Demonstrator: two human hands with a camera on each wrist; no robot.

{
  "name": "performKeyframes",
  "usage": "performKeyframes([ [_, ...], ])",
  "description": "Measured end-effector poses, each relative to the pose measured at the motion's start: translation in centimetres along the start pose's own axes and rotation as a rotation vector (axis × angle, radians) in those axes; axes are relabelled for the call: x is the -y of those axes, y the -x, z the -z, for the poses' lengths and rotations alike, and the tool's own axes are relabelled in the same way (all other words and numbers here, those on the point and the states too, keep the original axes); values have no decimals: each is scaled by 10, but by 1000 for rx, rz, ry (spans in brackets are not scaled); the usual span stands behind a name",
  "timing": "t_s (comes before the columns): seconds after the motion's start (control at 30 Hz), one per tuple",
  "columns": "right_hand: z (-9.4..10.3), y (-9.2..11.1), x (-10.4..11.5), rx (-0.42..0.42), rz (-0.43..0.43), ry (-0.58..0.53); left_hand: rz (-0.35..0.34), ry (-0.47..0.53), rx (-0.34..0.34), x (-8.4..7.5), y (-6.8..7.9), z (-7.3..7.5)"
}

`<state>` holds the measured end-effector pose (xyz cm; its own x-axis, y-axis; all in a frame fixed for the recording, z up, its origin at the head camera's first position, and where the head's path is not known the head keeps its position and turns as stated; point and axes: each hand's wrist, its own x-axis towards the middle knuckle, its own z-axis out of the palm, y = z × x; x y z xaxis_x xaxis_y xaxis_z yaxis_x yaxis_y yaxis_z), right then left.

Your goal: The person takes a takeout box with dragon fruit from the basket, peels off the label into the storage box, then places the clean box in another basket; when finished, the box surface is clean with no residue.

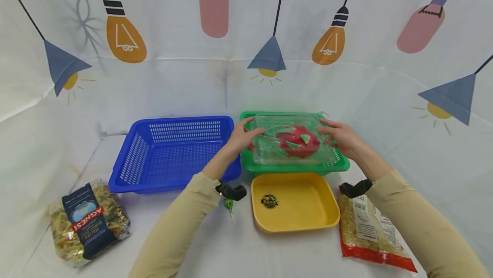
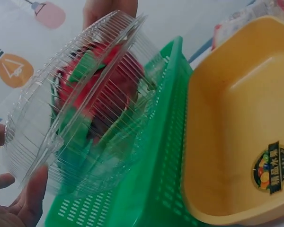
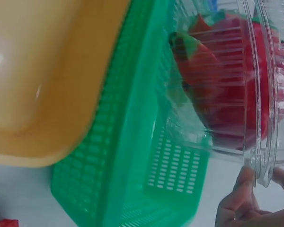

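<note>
Both hands hold a clear plastic clamshell container over the green basket, one at each end. Inside it lies a red fruit with green tips, seemingly a dragon fruit, seen through the ribbed plastic. My left hand grips the left end, thumb and fingers at the rim seam. At the other end, my right hand pinches the rim; the right wrist view shows thumb and fingers on either side of the seam. In the wrist views the container appears tilted beside the basket's long wall.
A blue basket stands left of the green one. In front is a yellow tray with a round sticker. A pasta bag lies at left, another pack at right, and a green-headed stick by the left wrist.
</note>
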<state>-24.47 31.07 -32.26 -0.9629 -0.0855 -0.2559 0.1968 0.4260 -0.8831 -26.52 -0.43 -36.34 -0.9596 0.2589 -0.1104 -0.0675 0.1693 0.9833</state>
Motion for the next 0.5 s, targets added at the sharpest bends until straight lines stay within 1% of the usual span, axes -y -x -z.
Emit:
performKeyframes([
  [0.17, 6, -10, 0, 20, -34, 29, 35, 13, 31, 0, -9, 0],
  [0.3, 10, -18, 0, 41, -57, 60, 74, 12, 76, 1, -17, 2],
  [0.4, 13, -22, 0, 89, -66, 63, 104, 2, 116, 3, -22, 5],
  [0.5, 19, -25, 0, 156, -89, 72, 134, -3, 153, 3, -25, 8],
])
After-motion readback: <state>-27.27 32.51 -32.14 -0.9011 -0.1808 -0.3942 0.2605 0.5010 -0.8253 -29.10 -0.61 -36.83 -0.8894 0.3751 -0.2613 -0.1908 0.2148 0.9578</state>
